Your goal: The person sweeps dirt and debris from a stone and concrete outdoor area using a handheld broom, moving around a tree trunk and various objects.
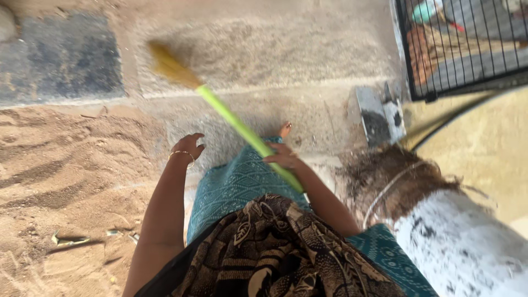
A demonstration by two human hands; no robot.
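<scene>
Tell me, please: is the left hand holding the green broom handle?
No. The left hand hangs free with open fingers, apart from the broom; only the right hand grips its green handle.

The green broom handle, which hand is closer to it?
Right. The right hand grips the green broom handle; the left hand hangs empty, apart from it on its left.

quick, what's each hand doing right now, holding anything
Left hand: open, empty, fingers loosely curled above the sandy ground.
Right hand: closed around the green handle of the broom.
</scene>
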